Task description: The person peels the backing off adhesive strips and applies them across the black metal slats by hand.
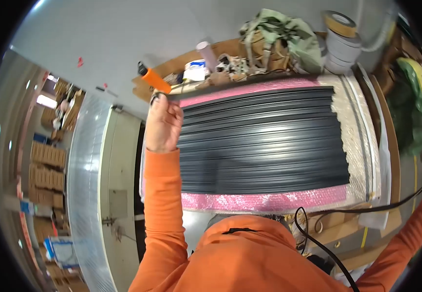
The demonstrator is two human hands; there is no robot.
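My left hand [164,127] is closed at the far left corner of the work surface. Its thumb and fingers pinch the near end of a long dark strip [250,86], which stretches right along the back edge. Below that strip lies a stack of black ribbed strips [264,141], side by side, with uneven ends on the right. Pink bubble wrap [269,198] shows under the stack at front and back. At the right edge only my right sleeve [410,233] is visible; the hand itself is out of frame.
Behind the surface stand an orange bottle [156,80], a pale cylinder [207,56], a green bag [293,41] and stacked tape rolls [340,44]. A black cable [366,210] crosses at front right. A white door [121,180] is on the left.
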